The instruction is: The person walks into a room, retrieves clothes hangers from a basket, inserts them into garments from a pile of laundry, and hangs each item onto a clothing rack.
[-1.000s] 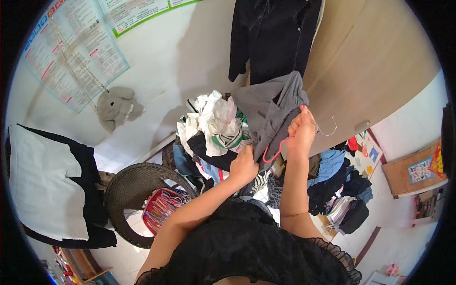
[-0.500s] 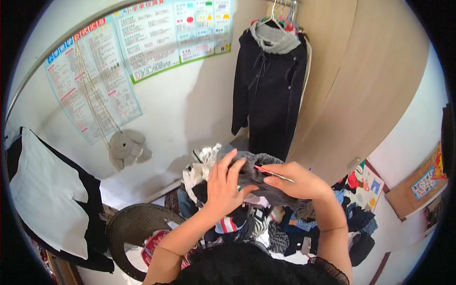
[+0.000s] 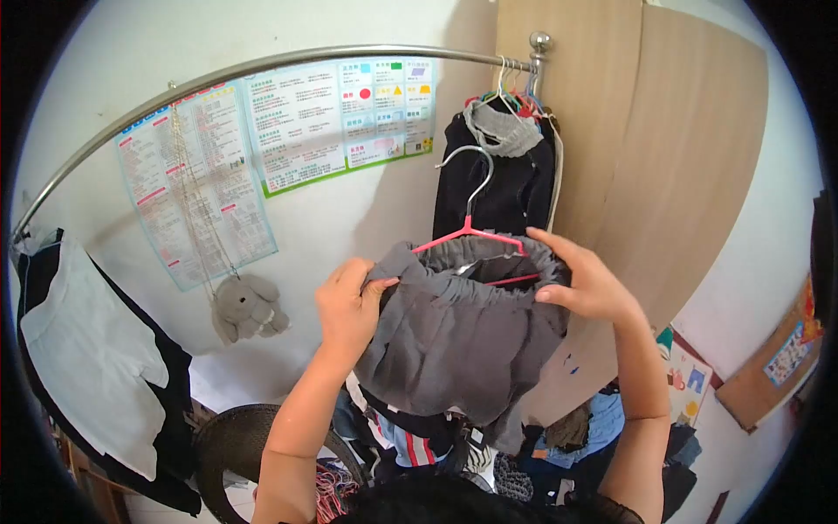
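A grey elastic-waist garment, shorts or a skirt, hangs in front of me with its waist opening upward. Inside the waistband sits a pink clothes hanger, its silver hook standing above the cloth. My left hand pinches the waistband at its left end. At the right end, my right hand grips the waistband with the thumb in front and the fingers behind. Part of the hanger's lower bar shows red inside the opening; the rest is hidden by fabric.
A metal rail crosses above, with a black garment with a grey collar on it. White trousers hang left, near a plush rabbit. Below are a dark basket and piled clothes. A wooden cabinet stands right.
The garment has been raised off the pile toward me, and the hanger now stands upright in its waist with the hook up. My hands have moved apart to the waistband's two ends.
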The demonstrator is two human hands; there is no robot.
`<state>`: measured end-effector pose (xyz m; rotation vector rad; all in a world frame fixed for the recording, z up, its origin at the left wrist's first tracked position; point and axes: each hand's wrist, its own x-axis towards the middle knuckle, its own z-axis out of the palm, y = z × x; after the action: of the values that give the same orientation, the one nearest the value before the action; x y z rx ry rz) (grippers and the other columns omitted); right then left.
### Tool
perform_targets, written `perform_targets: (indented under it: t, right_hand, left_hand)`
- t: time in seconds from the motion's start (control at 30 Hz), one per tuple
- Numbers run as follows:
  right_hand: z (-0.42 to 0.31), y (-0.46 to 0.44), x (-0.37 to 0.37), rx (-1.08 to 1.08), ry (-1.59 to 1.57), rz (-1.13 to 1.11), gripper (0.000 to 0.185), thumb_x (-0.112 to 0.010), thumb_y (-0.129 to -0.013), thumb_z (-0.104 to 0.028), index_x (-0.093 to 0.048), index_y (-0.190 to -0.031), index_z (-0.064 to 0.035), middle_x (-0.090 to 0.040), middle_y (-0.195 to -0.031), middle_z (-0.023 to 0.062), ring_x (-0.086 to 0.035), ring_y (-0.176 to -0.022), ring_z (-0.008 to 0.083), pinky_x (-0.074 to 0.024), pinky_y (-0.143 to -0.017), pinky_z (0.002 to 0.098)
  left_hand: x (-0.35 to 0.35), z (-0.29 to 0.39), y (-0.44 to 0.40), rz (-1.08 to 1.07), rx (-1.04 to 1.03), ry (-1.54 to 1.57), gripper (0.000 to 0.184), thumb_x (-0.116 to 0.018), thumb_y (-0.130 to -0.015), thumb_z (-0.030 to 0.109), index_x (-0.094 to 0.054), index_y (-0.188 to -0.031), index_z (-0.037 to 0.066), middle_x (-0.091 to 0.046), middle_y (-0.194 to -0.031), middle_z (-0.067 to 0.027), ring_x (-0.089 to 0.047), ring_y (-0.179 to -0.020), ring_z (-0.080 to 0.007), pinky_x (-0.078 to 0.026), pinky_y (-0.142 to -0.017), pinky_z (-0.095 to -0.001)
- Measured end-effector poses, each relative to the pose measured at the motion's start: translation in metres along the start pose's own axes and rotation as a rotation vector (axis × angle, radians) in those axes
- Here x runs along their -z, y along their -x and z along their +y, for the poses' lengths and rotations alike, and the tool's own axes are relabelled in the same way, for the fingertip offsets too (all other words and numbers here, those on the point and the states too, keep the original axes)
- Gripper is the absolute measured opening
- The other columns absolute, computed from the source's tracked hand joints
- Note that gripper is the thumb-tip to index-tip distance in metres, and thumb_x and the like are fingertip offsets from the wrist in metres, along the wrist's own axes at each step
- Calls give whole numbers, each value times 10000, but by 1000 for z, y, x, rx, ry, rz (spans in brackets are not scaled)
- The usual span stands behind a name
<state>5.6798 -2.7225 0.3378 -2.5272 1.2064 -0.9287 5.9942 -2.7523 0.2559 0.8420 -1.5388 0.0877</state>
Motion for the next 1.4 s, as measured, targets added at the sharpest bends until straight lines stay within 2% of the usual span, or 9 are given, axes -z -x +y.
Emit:
perform_targets:
  t: [0.23,0.33,0.6,0.93,1.07,1.13,1.17,1.23,1.4]
  right_hand:
    - [15,-30,-19,-36,-96,259,297,-723,-766,-131,-634,-1026,-18,-676,-848,139,-665,-781,260,-499,-726,308]
    - [40,-61,-16,72,76,536,240,-712,-774,-151,-648,-961,-15,-664,-859,167,-665,-773,277,-496,-690,318]
    - [115,-191,56,-105,569,1047,264,-621,-843,-309,-646,-969,-79,-665,-863,168,-632,-813,382,-491,-703,462]
    - [163,-279,52,-426,660,742,316,-564,-871,-383,-642,-977,-96,-663,-971,163,-629,-943,366,-491,-777,496]
    - [313,-323,31,58,1132,883,318,-538,-905,-264,-574,-1143,-57,-672,-950,134,-654,-823,293,-517,-660,441]
    - [289,-308,15,503,717,1142,233,-524,-842,-256,-669,-721,-119,-660,-663,70,-647,-564,220,-484,-409,404]
    - [281,-297,10,584,424,1074,286,-658,-816,-342,-651,-1039,-162,-669,-802,60,-649,-631,225,-489,-469,363]
    - [174,-233,-17,8,705,935,250,-526,-920,-186,-616,-1128,-79,-655,-924,172,-627,-718,322,-476,-617,413]
    - [168,-147,-88,-96,329,917,372,-525,-902,-202,-524,-1257,-90,-653,-958,214,-626,-771,403,-481,-645,467]
  left_hand:
    - [-10,-39,3,27,248,63,195,-628,-882,192,-592,-935,8,-580,-776,-42,-511,-730,-121,-412,-658,-261]
    - [-25,-70,27,-137,669,564,424,-588,-916,314,-509,-1187,-3,-596,-987,-80,-548,-894,-151,-447,-801,-291]
    - [-31,-141,121,-509,1021,487,219,-625,-873,203,-615,-1014,36,-644,-851,-18,-567,-713,-90,-448,-622,-237]
    - [6,-122,173,-261,1144,444,225,-574,-896,178,-614,-1068,38,-646,-858,-33,-566,-695,-96,-461,-631,-235]
    - [42,-105,239,-23,1256,378,236,-574,-906,200,-623,-1080,49,-642,-888,-24,-557,-722,-91,-460,-627,-228]
    - [62,-83,272,88,1341,308,256,-574,-912,227,-620,-1105,64,-642,-905,-15,-557,-742,-87,-463,-645,-232]
    - [74,-75,291,133,1387,281,256,-574,-912,233,-620,-1108,75,-643,-908,-8,-556,-740,-84,-465,-645,-233]
    - [94,-50,320,282,1452,301,238,-573,-912,235,-620,-1092,87,-634,-890,8,-550,-730,-76,-460,-630,-233]
    - [134,13,375,617,1363,267,165,-561,-911,190,-638,-1016,87,-618,-801,7,-530,-629,-65,-416,-536,-201]
